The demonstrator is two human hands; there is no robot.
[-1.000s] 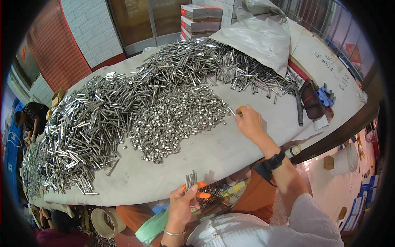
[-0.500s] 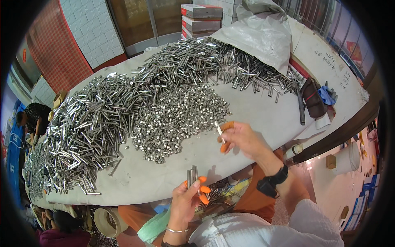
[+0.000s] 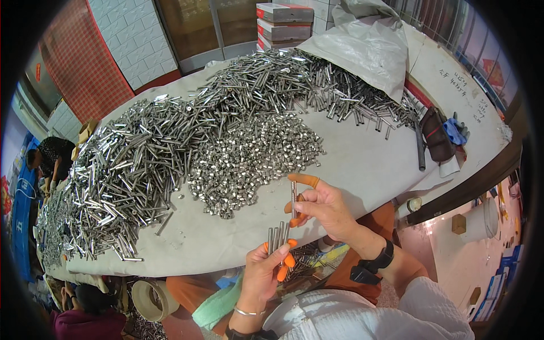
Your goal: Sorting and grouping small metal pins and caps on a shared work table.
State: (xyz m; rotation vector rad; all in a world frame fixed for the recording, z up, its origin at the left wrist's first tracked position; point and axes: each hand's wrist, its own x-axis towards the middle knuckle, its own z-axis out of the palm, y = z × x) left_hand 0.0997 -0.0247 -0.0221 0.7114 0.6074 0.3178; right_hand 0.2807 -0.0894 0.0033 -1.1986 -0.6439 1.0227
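Note:
My left hand (image 3: 262, 275), with orange finger covers on its fingertips, is closed around several thin metal tubes (image 3: 276, 237) that point upward. Just above and to the right, my right hand (image 3: 328, 211) pinches one metal tube (image 3: 293, 195) upright. Orange covers sit on that hand's fingertips too, and the index finger rests at the tube's top end. The two hands are close together but apart, near the table's front edge. Beyond them lies a heap of short shiny metal sleeves (image 3: 243, 164).
A large pile of long metal tubes (image 3: 141, 153) spreads over the pale-covered table (image 3: 362, 164). A white sheet (image 3: 362, 45) covers its right end, near a brown pouch (image 3: 436, 136). A bucket (image 3: 153, 300) stands below the edge. Other people (image 3: 54, 156) work at the left.
My right hand has moved left and down toward the left one, and its tube has swung from tilted to upright. My left hand still grips its tubes. The whole view has shifted slightly.

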